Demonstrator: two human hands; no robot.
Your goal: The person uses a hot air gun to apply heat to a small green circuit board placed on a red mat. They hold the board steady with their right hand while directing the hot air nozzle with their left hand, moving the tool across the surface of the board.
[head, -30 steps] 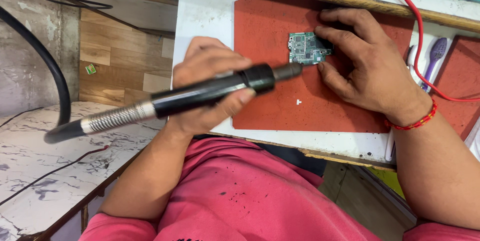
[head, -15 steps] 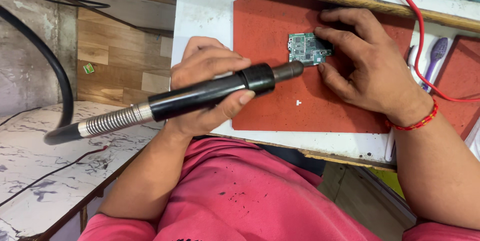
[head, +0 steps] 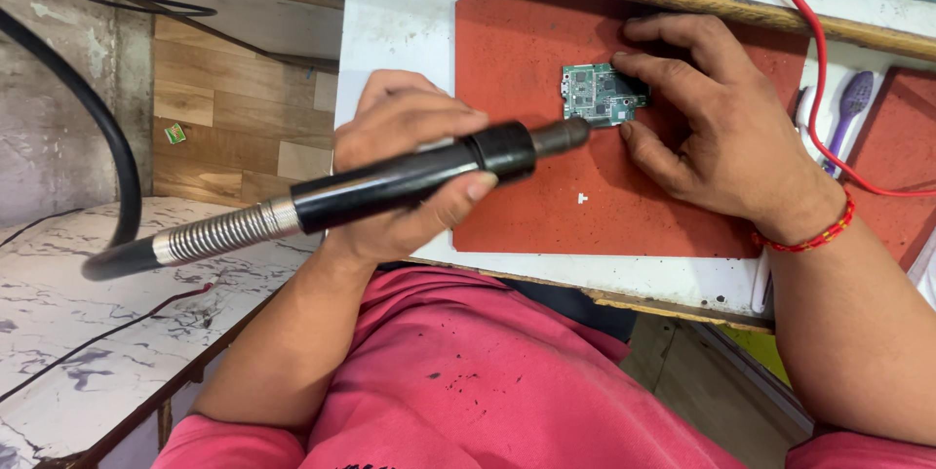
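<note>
At the left, the left hand is closed round a black hot-air handpiece, its metal nozzle aimed at the lower left edge of a small green circuit board. The board lies flat on the red mat on the white table. The right hand pins it with spread fingertips, gripping nothing. No part looks lifted off yet, so the work seems mid-course.
</note>
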